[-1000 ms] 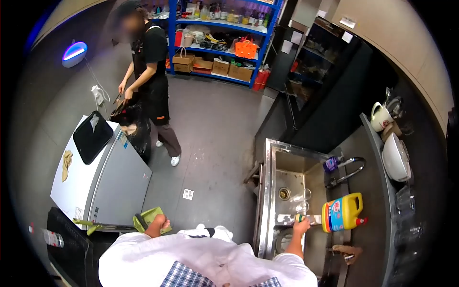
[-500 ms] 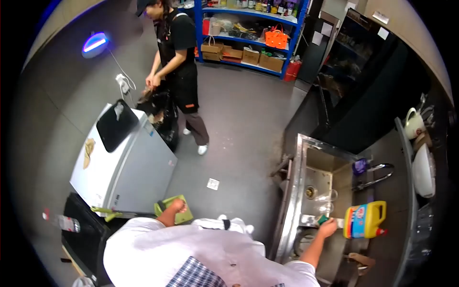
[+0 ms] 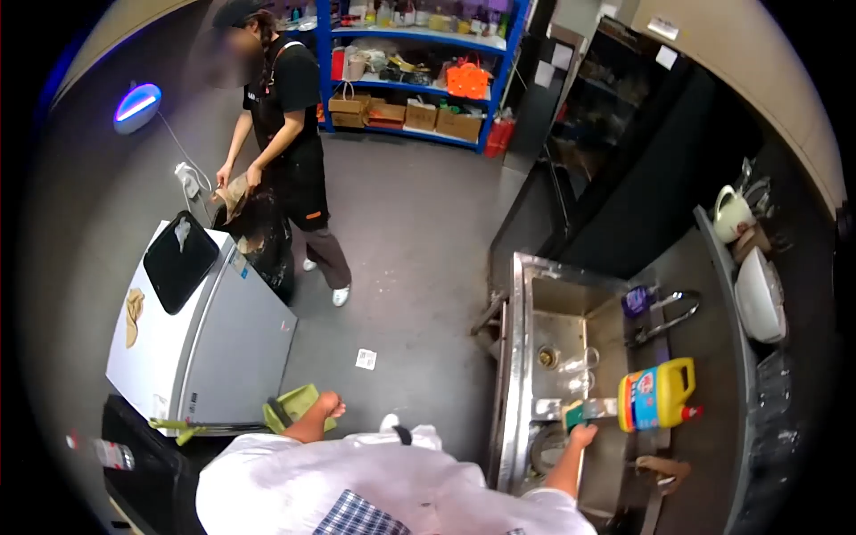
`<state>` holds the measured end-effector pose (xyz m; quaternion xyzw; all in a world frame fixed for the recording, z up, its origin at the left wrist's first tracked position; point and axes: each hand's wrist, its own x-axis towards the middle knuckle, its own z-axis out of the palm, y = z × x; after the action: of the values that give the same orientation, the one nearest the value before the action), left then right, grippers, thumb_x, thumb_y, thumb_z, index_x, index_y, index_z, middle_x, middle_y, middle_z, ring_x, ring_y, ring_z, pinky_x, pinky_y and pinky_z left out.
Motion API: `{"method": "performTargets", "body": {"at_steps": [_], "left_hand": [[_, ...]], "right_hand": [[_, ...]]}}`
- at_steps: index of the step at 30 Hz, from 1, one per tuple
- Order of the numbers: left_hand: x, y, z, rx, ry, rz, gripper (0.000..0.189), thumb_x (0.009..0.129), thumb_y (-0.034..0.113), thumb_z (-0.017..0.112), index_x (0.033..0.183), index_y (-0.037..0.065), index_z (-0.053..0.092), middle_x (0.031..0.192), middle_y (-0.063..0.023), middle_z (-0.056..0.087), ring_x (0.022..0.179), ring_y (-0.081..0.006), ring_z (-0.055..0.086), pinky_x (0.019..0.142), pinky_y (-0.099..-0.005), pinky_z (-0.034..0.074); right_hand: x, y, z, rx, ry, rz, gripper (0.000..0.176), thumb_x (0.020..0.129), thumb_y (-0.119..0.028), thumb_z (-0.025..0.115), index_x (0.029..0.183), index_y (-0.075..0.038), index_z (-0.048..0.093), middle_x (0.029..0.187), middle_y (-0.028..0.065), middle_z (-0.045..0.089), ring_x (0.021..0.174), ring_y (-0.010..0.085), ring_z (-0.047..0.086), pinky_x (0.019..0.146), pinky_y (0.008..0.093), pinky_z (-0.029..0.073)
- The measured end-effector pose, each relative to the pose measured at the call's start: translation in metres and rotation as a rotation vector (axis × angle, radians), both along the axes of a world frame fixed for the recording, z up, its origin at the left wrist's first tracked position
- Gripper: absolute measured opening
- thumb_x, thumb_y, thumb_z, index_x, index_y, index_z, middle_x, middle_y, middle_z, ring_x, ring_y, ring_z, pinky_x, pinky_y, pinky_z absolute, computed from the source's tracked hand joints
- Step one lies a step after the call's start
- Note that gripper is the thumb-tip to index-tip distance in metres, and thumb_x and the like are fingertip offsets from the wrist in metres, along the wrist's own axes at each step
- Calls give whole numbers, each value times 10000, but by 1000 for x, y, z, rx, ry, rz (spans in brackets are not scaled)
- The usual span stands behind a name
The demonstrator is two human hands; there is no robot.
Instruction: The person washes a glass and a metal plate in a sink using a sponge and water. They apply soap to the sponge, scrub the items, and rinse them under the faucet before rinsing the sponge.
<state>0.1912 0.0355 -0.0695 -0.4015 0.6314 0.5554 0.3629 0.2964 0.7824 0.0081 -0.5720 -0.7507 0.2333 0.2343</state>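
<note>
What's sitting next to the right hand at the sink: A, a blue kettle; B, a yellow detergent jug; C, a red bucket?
B: a yellow detergent jug sits by the sink, just past the right hand, which holds a green sponge.

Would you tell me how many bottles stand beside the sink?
2: the yellow jug beside the right hand holding a green sponge, and the purple bottle by the tap. Others may be hidden.
</note>
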Motion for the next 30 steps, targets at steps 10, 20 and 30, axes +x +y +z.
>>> {"method": "performTargets", "body": {"at_steps": [10, 20, 30], "left_hand": [[20, 45, 24, -65, 48, -13, 225, 884, 170, 455, 799, 11, 590, 703, -107, 635, 531, -200, 619, 421, -346, 505], [63, 51, 23, -123, -36, 10, 254, 877, 175, 481, 737, -1, 599, 683, -118, 634, 523, -202, 613, 446, -336, 506], [23, 62, 51, -103, 67, 44, 161, 873, 119, 458, 937, 22, 570, 788, -113, 642, 597, -206, 630, 496, -355, 518]], "right_hand": [[-41, -82, 65, 9, -470, 146, 548, 928, -361, 387, 1417, -138, 280, 1485, 187, 159, 1292, 452, 245, 1000, 540, 332], [-30, -87, 71, 207, -407, 277, 594, 908, -421, 427, 1418, -148, 293, 1463, 213, 216, 1320, 470, 203, 1069, 558, 193], [-50, -84, 77, 105, -353, 320, 527, 821, -234, 559, 1260, 18, 410, 1451, 193, 222, 1334, 420, 200, 981, 603, 305]]}}
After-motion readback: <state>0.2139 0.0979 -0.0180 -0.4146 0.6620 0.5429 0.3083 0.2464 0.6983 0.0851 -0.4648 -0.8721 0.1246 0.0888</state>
